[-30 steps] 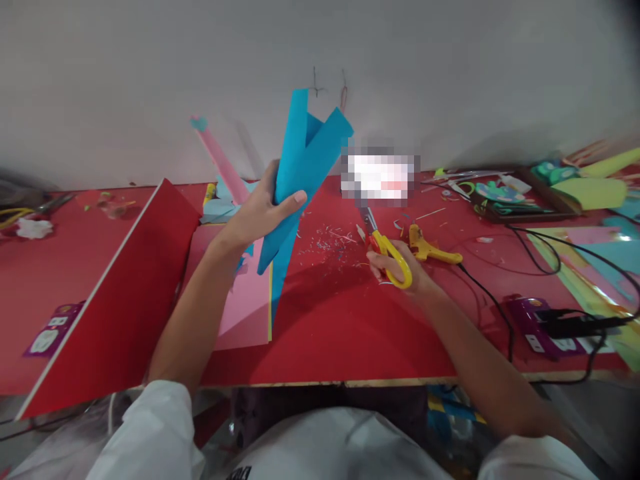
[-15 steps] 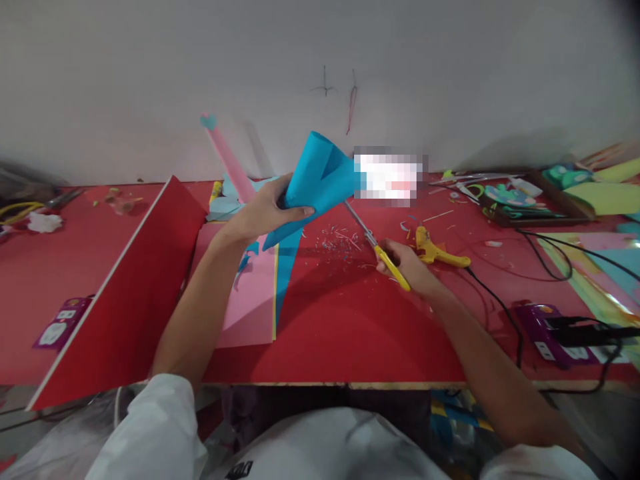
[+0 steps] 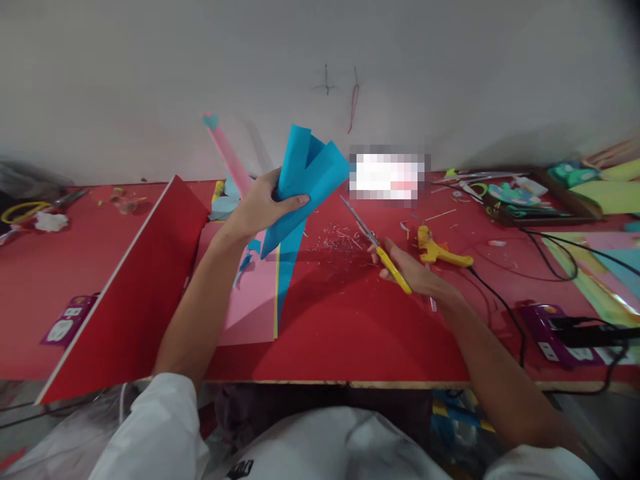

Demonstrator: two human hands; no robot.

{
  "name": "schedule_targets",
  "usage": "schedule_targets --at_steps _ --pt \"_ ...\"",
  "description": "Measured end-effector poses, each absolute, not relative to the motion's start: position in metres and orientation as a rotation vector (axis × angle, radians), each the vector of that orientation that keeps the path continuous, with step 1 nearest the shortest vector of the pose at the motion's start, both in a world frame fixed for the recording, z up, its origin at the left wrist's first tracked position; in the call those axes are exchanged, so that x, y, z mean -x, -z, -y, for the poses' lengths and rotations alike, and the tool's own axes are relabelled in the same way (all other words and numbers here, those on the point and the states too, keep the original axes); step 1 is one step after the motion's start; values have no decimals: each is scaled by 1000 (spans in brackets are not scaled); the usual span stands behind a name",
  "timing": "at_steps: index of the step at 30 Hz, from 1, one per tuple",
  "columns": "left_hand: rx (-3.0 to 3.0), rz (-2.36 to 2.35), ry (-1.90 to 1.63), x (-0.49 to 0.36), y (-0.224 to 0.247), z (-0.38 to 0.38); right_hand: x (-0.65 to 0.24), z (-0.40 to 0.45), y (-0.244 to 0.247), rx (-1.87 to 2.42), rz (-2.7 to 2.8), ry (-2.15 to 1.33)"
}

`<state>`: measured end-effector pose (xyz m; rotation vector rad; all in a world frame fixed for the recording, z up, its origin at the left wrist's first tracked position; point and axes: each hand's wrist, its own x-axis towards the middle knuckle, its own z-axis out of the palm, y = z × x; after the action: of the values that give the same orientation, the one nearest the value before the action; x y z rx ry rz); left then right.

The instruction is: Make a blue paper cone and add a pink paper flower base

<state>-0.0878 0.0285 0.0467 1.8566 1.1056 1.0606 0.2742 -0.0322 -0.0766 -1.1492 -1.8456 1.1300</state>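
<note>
Above the red table [image 3: 350, 333], the left hand [image 3: 260, 207] grips folded blue paper [image 3: 305, 180]; nearby, the right hand [image 3: 400, 263] holds yellow-handled scissors [image 3: 377, 250], blades near the paper, hands apart.

From over here I can't read any words, numbers or brands: the dark mark [image 3: 241, 469] low on the white shirt [image 3: 330, 443] looks like lettering, but it's too small and blurred for me

Matt blue paper [image 3: 311, 180]; scissor blades [image 3: 359, 220] metallic.
</note>
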Motion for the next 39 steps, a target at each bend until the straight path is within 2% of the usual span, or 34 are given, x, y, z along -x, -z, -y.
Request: schedule_targets --at_steps 12,22,39 --pt "-2010 -1240 -1120 81 -35 -35 -264 31 61 1256 1895 -1088" --pt "-2062 -1283 -921 67 -48 -19 -262 34 61 1325 1950 -988" --pt "-1975 -1230 -879 63 -51 -15 -264 34 58 1373 2027 -844"
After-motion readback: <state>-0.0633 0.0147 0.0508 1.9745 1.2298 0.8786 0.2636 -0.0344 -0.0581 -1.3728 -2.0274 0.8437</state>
